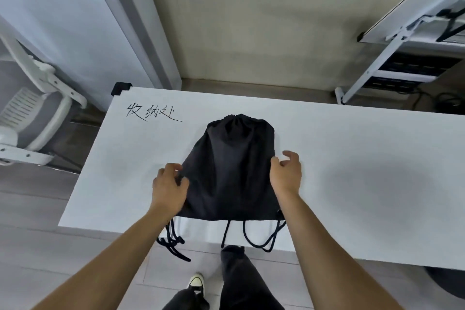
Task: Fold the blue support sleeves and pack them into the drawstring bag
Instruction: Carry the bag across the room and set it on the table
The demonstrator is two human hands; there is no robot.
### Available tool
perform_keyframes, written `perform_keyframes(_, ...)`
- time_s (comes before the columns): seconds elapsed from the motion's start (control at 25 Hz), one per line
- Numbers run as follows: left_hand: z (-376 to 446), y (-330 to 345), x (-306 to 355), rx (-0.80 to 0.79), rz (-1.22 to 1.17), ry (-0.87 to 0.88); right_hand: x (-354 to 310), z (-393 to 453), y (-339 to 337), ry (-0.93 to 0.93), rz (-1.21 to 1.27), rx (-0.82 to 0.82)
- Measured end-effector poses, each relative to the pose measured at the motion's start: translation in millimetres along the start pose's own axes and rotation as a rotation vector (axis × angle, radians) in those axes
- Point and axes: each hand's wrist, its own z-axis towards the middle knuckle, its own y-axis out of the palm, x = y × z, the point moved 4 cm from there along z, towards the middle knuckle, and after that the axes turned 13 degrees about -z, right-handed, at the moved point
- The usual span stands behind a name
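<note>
A black drawstring bag (pixel 231 168) lies flat on the white table (pixel 352 158), its gathered mouth pointing away from me and its bottom edge toward me. Black cords (pixel 261 236) hang over the table's near edge. My left hand (pixel 168 186) pinches the bag's left edge between thumb and curled fingers. My right hand (pixel 285 173) sits at the bag's right edge, thumb touching the fabric and fingers loosely curled beside it. No blue support sleeves are in view.
Handwritten black characters (pixel 151 113) mark the table's far left corner. A white chair (pixel 37 108) stands to the left, and a second desk with a frame (pixel 402 40) stands at the far right. My legs and one shoe (pixel 196 282) show below the near edge.
</note>
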Motion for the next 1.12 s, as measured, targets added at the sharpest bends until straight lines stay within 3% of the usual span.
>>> perform_keyframes(0.12,-33.6,-8.6,-41.0,0.101,0.104,-0.146,59.2,-36.4,-2.0,0.106,-0.036,0.087)
perform_keyframes(0.36,-69.2,-0.8,-97.9,-0.034,0.221,-0.255,147.9,-125.9,28.0,0.272,-0.196,0.098)
perform_keyframes(0.48,-71.6,19.9,-115.4,-0.214,0.189,-0.229,148.8,-146.4,51.6,0.227,-0.19,-0.016)
perform_keyframes(0.68,-74.8,42.0,-115.7,-0.269,-0.063,-0.222,120.1,-167.9,97.9,0.213,-0.404,-0.008)
perform_keyframes(0.76,-75.3,38.5,-110.5,-0.225,-0.055,-0.193,112.1,-175.7,119.3,0.184,-0.468,0.016)
perform_keyframes(0.84,-74.2,19.8,-109.2,-0.004,0.078,-0.099,110.1,-179.4,131.9,0.135,-0.521,0.029)
perform_keyframes(0.92,-73.4,4.9,-113.4,0.147,0.118,-0.133,110.3,-178.3,134.7,0.114,-0.513,0.035)
perform_keyframes(1.04,-74.6,13.4,-121.3,0.058,0.182,-0.273,111.7,-174.9,127.3,0.109,-0.45,0.027)
perform_keyframes(1.12,-76.4,27.3,-115.2,-0.02,0.28,-0.243,114.9,-167.6,116.8,0.103,-0.448,0.017)
